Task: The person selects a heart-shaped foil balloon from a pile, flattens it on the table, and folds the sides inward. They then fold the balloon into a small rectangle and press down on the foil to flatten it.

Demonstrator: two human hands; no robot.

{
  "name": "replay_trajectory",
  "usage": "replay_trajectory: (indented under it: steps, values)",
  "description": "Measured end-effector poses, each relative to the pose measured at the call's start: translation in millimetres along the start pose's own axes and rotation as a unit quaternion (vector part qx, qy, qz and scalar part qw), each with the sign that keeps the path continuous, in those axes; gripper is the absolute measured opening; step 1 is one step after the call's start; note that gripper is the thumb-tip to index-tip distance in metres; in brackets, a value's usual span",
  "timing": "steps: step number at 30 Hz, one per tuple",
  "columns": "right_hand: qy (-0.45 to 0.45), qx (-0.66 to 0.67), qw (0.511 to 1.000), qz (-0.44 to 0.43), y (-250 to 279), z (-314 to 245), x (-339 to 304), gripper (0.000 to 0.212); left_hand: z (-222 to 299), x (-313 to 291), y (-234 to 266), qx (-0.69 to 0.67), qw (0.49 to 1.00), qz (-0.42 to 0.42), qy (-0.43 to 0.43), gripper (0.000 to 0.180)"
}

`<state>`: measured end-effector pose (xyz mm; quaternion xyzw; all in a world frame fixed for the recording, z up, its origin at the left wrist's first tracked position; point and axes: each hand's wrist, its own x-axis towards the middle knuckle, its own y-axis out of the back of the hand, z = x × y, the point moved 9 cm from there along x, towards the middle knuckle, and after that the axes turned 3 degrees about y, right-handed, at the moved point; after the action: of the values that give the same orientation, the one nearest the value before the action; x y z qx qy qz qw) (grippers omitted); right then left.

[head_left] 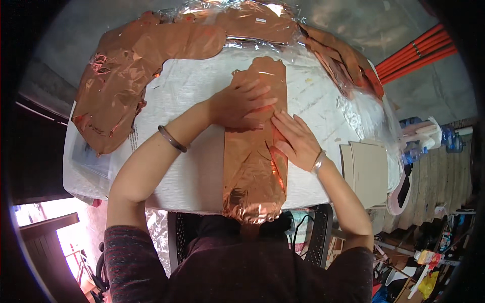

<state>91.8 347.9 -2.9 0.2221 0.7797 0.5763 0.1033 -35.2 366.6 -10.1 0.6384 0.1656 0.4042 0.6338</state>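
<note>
A flat, uninflated copper-coloured foil balloon lies lengthwise in front of me, folded into a long strip. Its far end has a scalloped outline with small tabs, and its near end is crinkled and hangs over the table's front edge. My left hand rests palm down across the upper part, fingers stretched out and holding nothing. Against the strip's right edge, my right hand lies with extended fingers touching the foil, its fingertips close to the left hand. A raised crease shows beneath the right hand.
The white-covered table bears more copper foil balloons: one at the left, a layer at the back and a crumpled one at the right. Clear plastic wrap and grey-beige cardboard sheets lie on the right.
</note>
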Motion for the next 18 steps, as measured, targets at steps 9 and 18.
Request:
replay_trajectory:
  steps: [9, 18]
  values:
    - [-0.068, 0.01, 0.997, 0.044, 12, 28, 32, 0.061, -10, 0, 2, -0.048, 0.998, 0.026, 0.038, 0.087]
    - [-0.085, -0.093, 0.991, -0.049, -14, 40, 31, 0.064, -5, -1, 23, -0.092, 0.995, 0.018, -0.018, 0.088]
